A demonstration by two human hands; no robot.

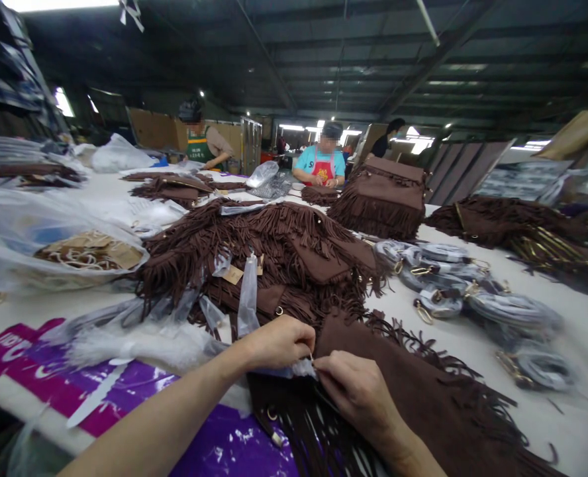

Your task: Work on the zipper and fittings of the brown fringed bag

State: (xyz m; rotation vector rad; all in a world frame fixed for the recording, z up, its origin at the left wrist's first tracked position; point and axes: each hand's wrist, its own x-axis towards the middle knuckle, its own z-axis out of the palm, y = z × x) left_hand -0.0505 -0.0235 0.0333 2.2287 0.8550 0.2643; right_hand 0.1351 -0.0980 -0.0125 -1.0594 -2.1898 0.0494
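My left hand (281,341) is closed in a pinch, with a short, thin white strand (312,358) showing at its fingertips. At the strand's lower end, the fingers of my right hand (356,384) are pressed together; what they hold is too small to make out. Crumpled clear plastic film (301,368) lies under the fingertips. Both hands are over a dark brown fringed bag (269,391) with a gold ring. Right beside it spreads another brown fringed piece (398,377). Beyond the hands is a heap of brown fringed bags (318,255) with tan tags.
A clear plastic bag (6,245) of corded tan tags stands left. Nearer lie a bundle of white strands (140,341) and purple plastic packaging (214,437). Wrapped straps (515,311) with gold clasps lie right, behind them stacked brown bags (391,192). Several people work across the table.
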